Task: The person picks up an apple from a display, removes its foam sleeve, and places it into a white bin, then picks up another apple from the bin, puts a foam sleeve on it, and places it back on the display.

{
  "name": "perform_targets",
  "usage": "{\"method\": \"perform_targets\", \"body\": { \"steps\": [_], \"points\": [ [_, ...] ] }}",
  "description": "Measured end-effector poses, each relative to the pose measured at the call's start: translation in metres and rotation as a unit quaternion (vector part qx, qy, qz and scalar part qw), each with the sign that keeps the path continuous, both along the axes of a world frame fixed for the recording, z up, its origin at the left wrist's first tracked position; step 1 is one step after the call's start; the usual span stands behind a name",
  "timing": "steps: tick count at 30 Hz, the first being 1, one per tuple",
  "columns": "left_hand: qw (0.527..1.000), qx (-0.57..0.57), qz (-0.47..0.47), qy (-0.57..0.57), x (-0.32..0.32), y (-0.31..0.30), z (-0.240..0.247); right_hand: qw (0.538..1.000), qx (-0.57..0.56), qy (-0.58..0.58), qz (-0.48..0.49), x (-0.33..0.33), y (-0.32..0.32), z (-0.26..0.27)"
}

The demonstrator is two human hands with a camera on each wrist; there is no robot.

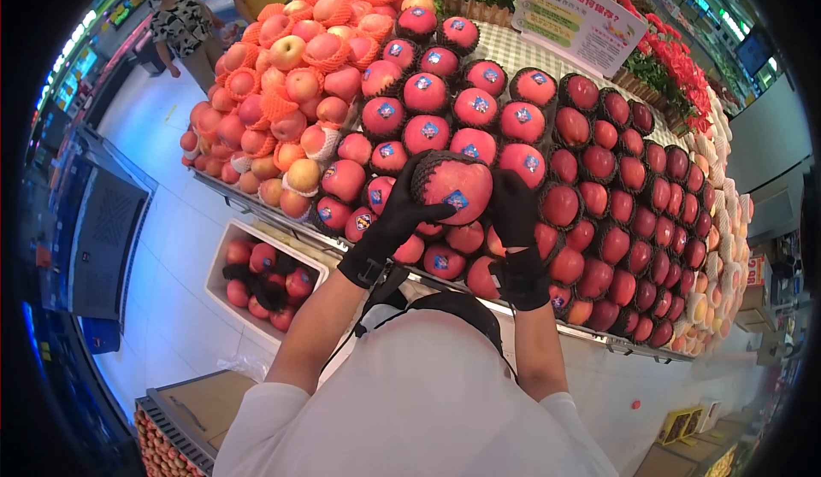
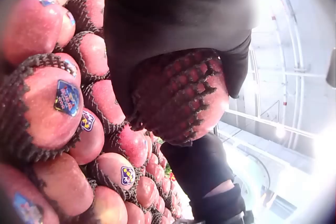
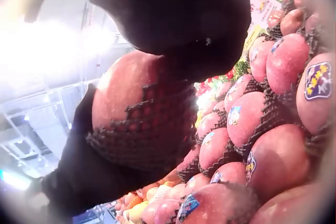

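Both of my hands wear black gloves and hold one large red apple [image 1: 463,188] between them, above the front of the display. My left hand [image 1: 400,214] grips its left side, thumb lying across the front near a blue sticker. On the right side, my right hand [image 1: 514,207] curves round the fruit. A black foam net covers part of the apple [image 2: 181,95], as the left wrist view shows. Seen from the right wrist, the bare red skin of the apple [image 3: 123,90] shows between the two dark gloves. Fingers behind the apple are hidden.
Stickered apples [image 1: 475,108] in black nets fill the rows ahead. Darker red apples [image 1: 599,165] lie to the right, fruit in orange nets [image 1: 304,84] to the left. A white foam box [image 1: 224,293] with apples stands low left. A sign [image 1: 581,20] stands at the back.
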State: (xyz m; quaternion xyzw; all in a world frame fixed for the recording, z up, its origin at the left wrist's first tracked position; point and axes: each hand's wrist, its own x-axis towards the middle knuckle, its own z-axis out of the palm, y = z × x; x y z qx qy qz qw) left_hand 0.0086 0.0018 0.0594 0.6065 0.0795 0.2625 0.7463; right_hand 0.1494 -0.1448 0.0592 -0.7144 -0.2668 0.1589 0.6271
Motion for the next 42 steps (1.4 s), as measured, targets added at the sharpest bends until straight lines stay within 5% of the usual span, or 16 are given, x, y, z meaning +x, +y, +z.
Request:
{"method": "perform_targets", "body": {
  "steps": [3,9,12,15,17,22,26,31,34,42],
  "points": [
    [0.997,0.064,0.03,0.009,-0.001,-0.002,0.005,0.965,-0.003,-0.249,-0.083,0.006,0.009,-0.028],
    [0.998,-0.038,0.033,0.029,0.001,-0.005,-0.008,0.957,-0.03,-0.271,-0.096,-0.012,0.002,-0.011],
    [0.997,-0.079,0.017,0.02,-0.001,-0.004,-0.009,0.993,0.089,0.072,-0.01,-0.002,-0.003,-0.008],
    [0.998,-0.061,0.0,-0.007,-0.004,-0.005,0.002,0.965,0.129,0.218,0.069,-0.002,-0.008,-0.008],
    [0.999,-0.03,0.011,-0.021,-0.001,-0.009,0.004,0.931,0.147,0.311,0.12,0.01,-0.01,-0.057],
    [0.998,-0.065,-0.005,0.008,0.0,-0.011,0.006,0.846,0.272,0.424,0.175,0.009,-0.01,-0.068],
    [0.999,0.027,-0.001,-0.045,0.002,-0.013,-0.003,0.774,0.34,0.507,0.172,0.01,-0.025,-0.07],
    [0.999,-0.026,0.032,0.031,-0.002,-0.024,0.014,0.906,0.235,0.27,0.224,-0.006,-0.024,-0.029],
    [0.995,-0.014,-0.077,0.066,0.0,-0.007,0.003,0.907,0.243,0.285,0.193,-0.009,-0.025,-0.029],
    [0.995,-0.069,-0.037,0.069,0.004,-0.01,-0.004,0.917,0.257,0.228,0.202,-0.007,-0.028,-0.027]
  ]
}}
